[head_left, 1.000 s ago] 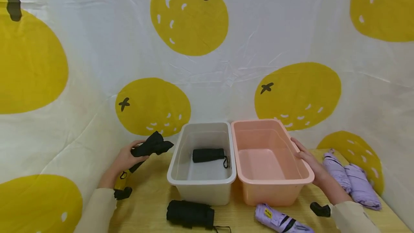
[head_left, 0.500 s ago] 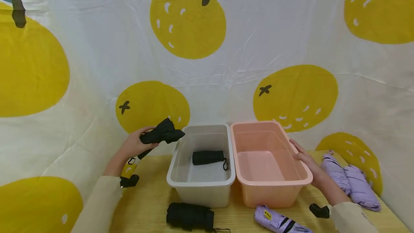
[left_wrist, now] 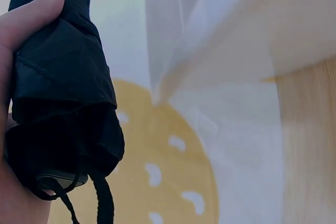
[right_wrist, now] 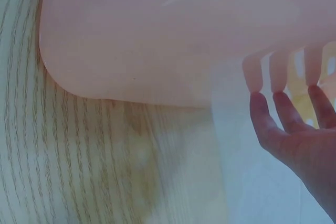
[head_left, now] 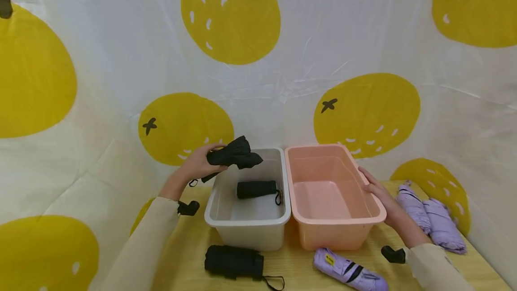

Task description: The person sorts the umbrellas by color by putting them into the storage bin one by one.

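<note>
My left hand (head_left: 202,163) grips a black folded umbrella (head_left: 234,152), lifted above the left back part of the white bin (head_left: 248,222). In the left wrist view the thumb lies along the dark cloth of this umbrella (left_wrist: 63,72), and a strap hangs at its lower end. Inside the white bin lies another black umbrella (head_left: 256,189) with a wrist loop. My right hand (head_left: 381,194) holds the right rim of the pink bin (head_left: 339,221). In the right wrist view, fingertips (right_wrist: 259,100) touch the outer wall of that bin (right_wrist: 131,40).
On the wooden table (head_left: 181,255), a black umbrella (head_left: 233,262) lies before the white bin. A lilac umbrella (head_left: 349,269) lies before the pink one. Two more lilac umbrellas, one a rolled bundle (head_left: 444,226), rest at the right. A fruit-patterned cloth (head_left: 282,80) hangs behind.
My left hand has carried the black umbrella to the right and up, from beside the white bin to over it. The right hand stays on the pink bin's rim.
</note>
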The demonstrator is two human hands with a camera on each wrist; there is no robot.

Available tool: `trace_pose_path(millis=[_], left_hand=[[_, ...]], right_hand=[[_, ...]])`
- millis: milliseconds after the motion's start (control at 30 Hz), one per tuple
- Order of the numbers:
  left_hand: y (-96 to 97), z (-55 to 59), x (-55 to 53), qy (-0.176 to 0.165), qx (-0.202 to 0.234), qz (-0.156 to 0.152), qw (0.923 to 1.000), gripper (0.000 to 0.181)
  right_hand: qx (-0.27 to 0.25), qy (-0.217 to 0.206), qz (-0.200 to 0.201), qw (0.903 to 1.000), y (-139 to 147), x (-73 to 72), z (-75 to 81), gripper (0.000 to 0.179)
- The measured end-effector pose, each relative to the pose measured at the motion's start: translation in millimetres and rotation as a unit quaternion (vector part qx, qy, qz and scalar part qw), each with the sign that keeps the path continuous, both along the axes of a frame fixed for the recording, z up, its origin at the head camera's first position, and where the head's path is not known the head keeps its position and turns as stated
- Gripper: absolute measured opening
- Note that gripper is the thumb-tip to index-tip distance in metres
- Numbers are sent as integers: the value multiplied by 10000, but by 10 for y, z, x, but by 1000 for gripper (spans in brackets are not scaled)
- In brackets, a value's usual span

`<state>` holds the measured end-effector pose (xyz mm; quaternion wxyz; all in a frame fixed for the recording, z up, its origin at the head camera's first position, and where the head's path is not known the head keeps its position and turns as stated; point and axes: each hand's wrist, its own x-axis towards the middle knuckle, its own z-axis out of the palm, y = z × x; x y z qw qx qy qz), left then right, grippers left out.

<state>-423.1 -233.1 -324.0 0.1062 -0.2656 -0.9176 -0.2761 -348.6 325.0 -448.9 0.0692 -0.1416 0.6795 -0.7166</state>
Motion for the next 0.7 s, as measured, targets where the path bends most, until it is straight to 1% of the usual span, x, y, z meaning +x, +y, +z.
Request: trace_pose_path(millis=[100, 133, 267, 367, 467, 600, 700], left_hand=[[114, 46, -14, 56, -64, -116, 9999, 68], [142, 49, -19, 42, -116, -111, 9999, 68], [250, 37, -26, -204, -268, -4, 9994, 67], [348, 42, -53, -363, -220, -17, 9991, 66], [446, 61, -95, -384, -36, -164, 9991, 63], [540, 53, -137, -327, -41, -306, 9990, 63], [611, 42, -170, -408, -138, -249, 9988, 64]], right_hand=[[-86, 7, 20, 10000, -23, -24, 0, 62], [-93, -25, 38, 9999, -29, -26, -3, 62], [-11, -97, 111, 9999, -34, -4, -20, 63], [11, -58, 66, 10000, -23, 15, -17, 63], [-112, 32, 40, 9999, -11, 16, -12, 63], [-183, 36, 78, 9998, -7, 5, -20, 63], [-133, 17, 107, 9999, 3, 1, -23, 62]])
